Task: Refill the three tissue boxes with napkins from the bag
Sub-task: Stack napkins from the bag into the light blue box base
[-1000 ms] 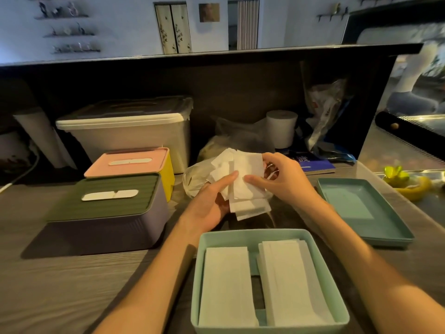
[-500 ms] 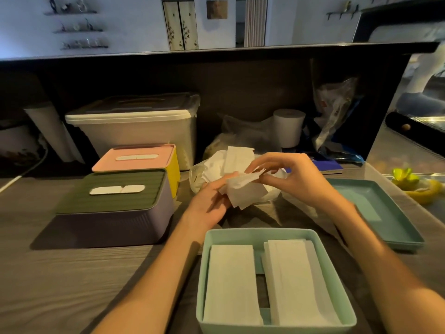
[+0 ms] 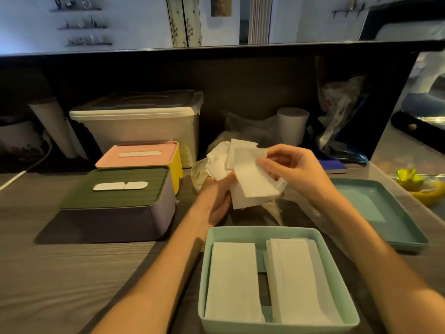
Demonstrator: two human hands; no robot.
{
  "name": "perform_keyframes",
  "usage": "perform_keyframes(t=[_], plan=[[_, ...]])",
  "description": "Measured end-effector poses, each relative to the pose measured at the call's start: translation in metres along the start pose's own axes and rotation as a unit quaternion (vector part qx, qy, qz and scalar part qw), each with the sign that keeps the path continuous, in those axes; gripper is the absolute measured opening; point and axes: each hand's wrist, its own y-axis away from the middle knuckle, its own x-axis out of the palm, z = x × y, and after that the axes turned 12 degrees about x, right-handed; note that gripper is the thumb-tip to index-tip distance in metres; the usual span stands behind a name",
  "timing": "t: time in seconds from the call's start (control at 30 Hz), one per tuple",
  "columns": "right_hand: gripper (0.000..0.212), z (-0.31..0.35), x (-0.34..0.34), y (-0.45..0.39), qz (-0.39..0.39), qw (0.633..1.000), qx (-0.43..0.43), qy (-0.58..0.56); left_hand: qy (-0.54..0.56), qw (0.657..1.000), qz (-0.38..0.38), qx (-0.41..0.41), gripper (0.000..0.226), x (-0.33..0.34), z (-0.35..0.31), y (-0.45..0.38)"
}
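Both hands hold a bunch of white napkins (image 3: 248, 174) above the table's middle. My right hand (image 3: 296, 169) pinches the top napkin's right edge, and my left hand (image 3: 216, 196) grips the bunch from below. A clear plastic bag (image 3: 199, 174) lies crumpled just behind them. In front of me an open teal tissue box (image 3: 240, 231) holds two flat napkin stacks side by side. Its teal lid (image 3: 385, 208) lies to the right. Two closed tissue boxes stand on the left: a purple one with a green lid (image 3: 120, 208) and a yellow one with a pink lid (image 3: 142, 155).
A large white lidded bin (image 3: 142, 126) stands at the back left before a dark back wall. A paper roll (image 3: 292, 124), plastic bags (image 3: 337, 112) and a blue book (image 3: 333, 165) are at the back right. A yellow object (image 3: 419, 186) sits at the far right.
The napkin bunch has been turned and spread between my hands. My right hand has slid to the top napkin's right edge, while my left hand stays beneath.
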Motion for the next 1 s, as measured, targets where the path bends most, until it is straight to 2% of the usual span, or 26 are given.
perform_keyframes(t=[0.07, 0.13, 0.27, 0.33, 0.4, 0.47, 0.53, 0.63, 0.77, 0.9, 1.0], plan=[[0.012, -0.009, 0.005, -0.003, -0.030, 0.996, 0.014, 0.086, -0.010, 1.000, 0.018, 0.022, 0.036, 0.002, 0.003, 0.001], [0.012, -0.016, 0.009, -0.005, -0.046, 0.991, 0.021, 0.125, 0.000, 0.999, 0.033, 0.023, 0.030, 0.004, 0.002, 0.005], [0.016, -0.017, 0.012, -0.005, -0.087, 0.984, 0.019, 0.153, 0.002, 0.997, 0.080, 0.013, 0.048, 0.006, -0.001, 0.005], [0.026, -0.017, 0.012, -0.006, -0.124, 0.984, 0.018, 0.126, -0.023, 0.994, 0.099, 0.036, 0.042, 0.001, 0.003, 0.004], [0.046, -0.016, 0.011, -0.007, -0.157, 0.983, 0.065, 0.067, -0.031, 0.992, 0.117, 0.037, 0.044, -0.002, 0.005, 0.005], [0.060, -0.013, 0.008, -0.007, -0.140, 0.979, 0.145, 0.012, -0.045, 0.988, 0.140, 0.039, 0.045, -0.002, 0.004, 0.006], [0.060, -0.013, 0.007, -0.006, -0.114, 0.978, 0.167, -0.043, -0.061, 0.984, 0.160, 0.036, 0.049, 0.000, 0.004, 0.008], [0.040, -0.012, 0.003, -0.005, -0.148, 0.980, 0.090, -0.103, -0.073, 0.983, 0.168, 0.026, 0.053, 0.001, 0.005, 0.009], [0.035, -0.006, -0.007, -0.006, -0.192, 0.975, -0.019, -0.113, -0.061, 0.986, 0.157, 0.018, 0.045, -0.003, 0.007, 0.006], [0.034, -0.007, -0.004, -0.008, -0.227, 0.973, -0.024, -0.038, -0.060, 0.988, 0.142, 0.007, 0.044, -0.002, 0.008, 0.005], [0.033, -0.005, -0.005, -0.007, -0.237, 0.968, -0.014, -0.079, -0.055, 0.989, 0.139, 0.003, 0.038, -0.003, 0.009, 0.003]])
